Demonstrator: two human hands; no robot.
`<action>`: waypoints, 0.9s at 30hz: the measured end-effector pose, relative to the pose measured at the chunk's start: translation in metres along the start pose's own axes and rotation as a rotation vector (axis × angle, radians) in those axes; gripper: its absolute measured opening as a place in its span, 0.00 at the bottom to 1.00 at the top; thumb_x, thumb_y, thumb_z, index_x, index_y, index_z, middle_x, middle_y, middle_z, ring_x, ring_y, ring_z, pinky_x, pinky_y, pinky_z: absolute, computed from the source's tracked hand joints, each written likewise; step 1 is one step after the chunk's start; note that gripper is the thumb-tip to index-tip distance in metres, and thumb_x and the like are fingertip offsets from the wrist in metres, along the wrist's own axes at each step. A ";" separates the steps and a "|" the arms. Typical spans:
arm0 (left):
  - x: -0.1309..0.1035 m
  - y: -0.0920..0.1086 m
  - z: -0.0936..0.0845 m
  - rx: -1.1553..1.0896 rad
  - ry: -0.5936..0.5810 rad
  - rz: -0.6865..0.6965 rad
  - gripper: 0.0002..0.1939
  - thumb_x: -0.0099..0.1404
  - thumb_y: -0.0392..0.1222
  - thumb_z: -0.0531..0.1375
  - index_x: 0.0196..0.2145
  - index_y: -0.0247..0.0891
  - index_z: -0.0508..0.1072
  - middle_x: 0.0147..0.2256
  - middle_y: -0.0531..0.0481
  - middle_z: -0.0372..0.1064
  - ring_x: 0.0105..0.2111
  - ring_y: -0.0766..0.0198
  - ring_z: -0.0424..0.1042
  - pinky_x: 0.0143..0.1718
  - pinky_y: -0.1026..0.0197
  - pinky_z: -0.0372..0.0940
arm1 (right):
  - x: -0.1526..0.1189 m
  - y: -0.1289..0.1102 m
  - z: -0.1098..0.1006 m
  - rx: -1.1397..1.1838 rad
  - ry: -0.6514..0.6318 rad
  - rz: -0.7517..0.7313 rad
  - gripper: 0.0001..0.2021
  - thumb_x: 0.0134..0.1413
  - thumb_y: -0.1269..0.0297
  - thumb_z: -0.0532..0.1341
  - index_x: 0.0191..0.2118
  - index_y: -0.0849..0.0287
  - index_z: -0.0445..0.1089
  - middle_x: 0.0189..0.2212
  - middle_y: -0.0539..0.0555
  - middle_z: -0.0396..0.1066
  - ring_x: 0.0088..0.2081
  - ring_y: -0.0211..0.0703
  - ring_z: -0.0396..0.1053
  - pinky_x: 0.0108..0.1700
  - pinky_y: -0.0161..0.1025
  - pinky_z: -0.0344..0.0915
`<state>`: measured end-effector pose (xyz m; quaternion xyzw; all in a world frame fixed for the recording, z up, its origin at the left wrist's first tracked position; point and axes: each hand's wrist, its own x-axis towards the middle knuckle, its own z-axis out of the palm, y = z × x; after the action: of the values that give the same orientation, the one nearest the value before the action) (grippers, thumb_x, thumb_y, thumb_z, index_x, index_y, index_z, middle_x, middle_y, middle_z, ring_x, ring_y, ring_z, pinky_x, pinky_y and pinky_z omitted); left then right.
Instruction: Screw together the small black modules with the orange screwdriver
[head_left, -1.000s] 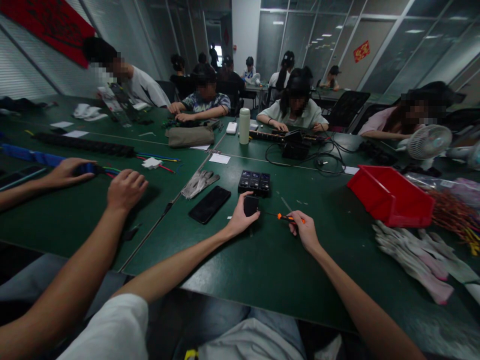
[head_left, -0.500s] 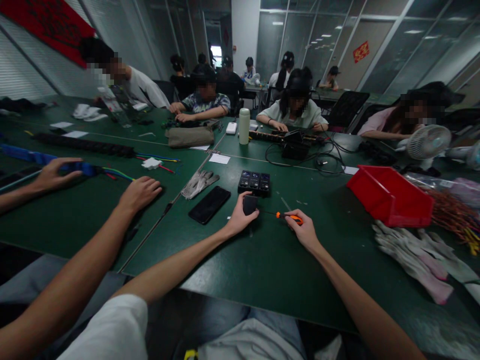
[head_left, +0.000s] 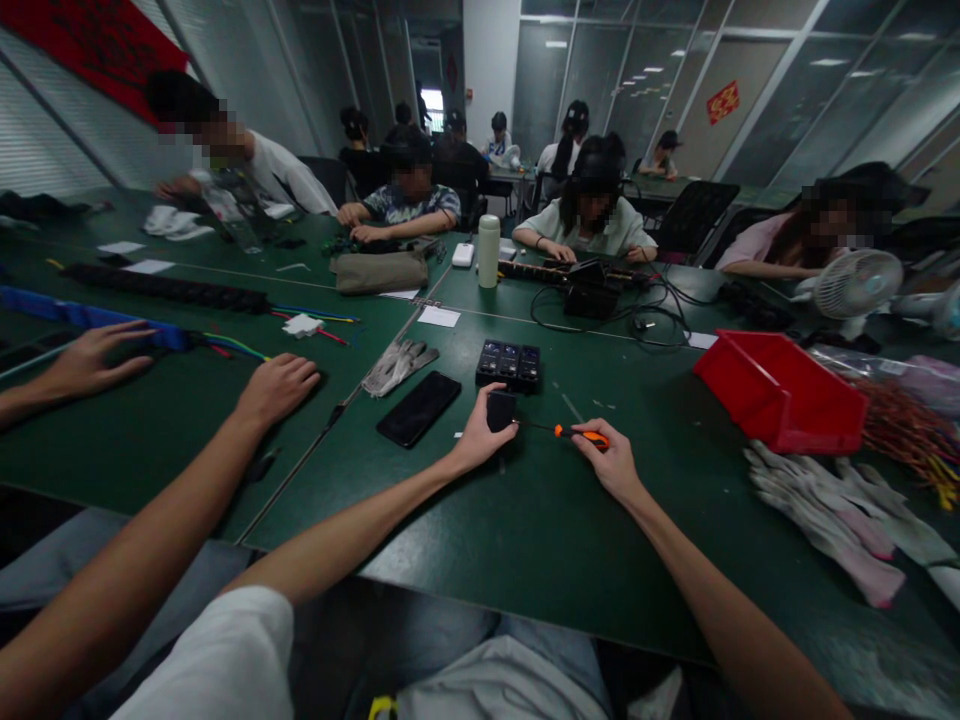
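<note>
My left hand [head_left: 480, 432] grips a small dark block [head_left: 501, 410] between thumb and fingers, just above the green table. My right hand [head_left: 609, 458] is closed on an orange and black screwdriver [head_left: 592, 437], held level, its thin shaft pointing left with the tip at the block's right side. Right behind the block lies a black module [head_left: 508, 366] with three sections. A black phone [head_left: 419, 409] lies to the left of my left hand.
Grey gloves [head_left: 397, 367] lie beyond the phone. At right are a red bin [head_left: 784, 392], more gloves [head_left: 832, 510] and copper wires [head_left: 911, 430]. A co-worker's two hands [head_left: 277, 388] are at left by a blue strip [head_left: 90, 318]. A green bottle [head_left: 488, 252] stands ahead.
The screwdriver and my right hand have shifted very slightly right. My left hand keeps its hold on the block. The co-worker's hands at left have moved a little left.
</note>
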<state>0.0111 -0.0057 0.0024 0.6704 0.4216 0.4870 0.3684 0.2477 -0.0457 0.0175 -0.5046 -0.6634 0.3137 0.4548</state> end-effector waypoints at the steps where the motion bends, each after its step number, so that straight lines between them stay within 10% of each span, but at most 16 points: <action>1: 0.000 0.000 0.000 0.005 0.000 0.003 0.31 0.56 0.38 0.59 0.56 0.40 0.53 0.40 0.50 0.60 0.35 0.67 0.63 0.40 0.62 0.62 | 0.000 -0.001 0.000 -0.004 0.003 -0.010 0.10 0.53 0.57 0.60 0.37 0.57 0.71 0.32 0.53 0.67 0.33 0.43 0.64 0.36 0.39 0.60; 11: 0.003 0.003 -0.006 0.005 -0.039 -0.008 0.31 0.56 0.39 0.60 0.56 0.41 0.54 0.43 0.49 0.60 0.39 0.64 0.63 0.44 0.59 0.61 | -0.003 0.001 0.002 -0.010 0.039 -0.115 0.08 0.52 0.59 0.61 0.36 0.55 0.70 0.33 0.52 0.67 0.35 0.43 0.65 0.40 0.40 0.61; 21: -0.001 0.006 -0.003 -0.014 -0.040 -0.029 0.31 0.57 0.44 0.60 0.55 0.41 0.52 0.39 0.51 0.60 0.36 0.66 0.63 0.40 0.60 0.62 | 0.006 0.008 0.009 0.479 0.060 0.216 0.16 0.54 0.51 0.57 0.41 0.58 0.67 0.27 0.51 0.67 0.26 0.38 0.65 0.30 0.36 0.63; 27: -0.001 0.005 -0.002 -0.021 -0.042 -0.021 0.31 0.57 0.43 0.60 0.55 0.41 0.52 0.38 0.51 0.60 0.34 0.66 0.64 0.39 0.61 0.63 | 0.006 0.013 0.006 0.344 0.024 0.291 0.19 0.53 0.46 0.56 0.33 0.60 0.67 0.12 0.44 0.56 0.14 0.31 0.49 0.16 0.31 0.44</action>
<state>0.0102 -0.0078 0.0069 0.6721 0.4154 0.4733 0.3894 0.2465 -0.0360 0.0050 -0.5137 -0.5149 0.4784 0.4920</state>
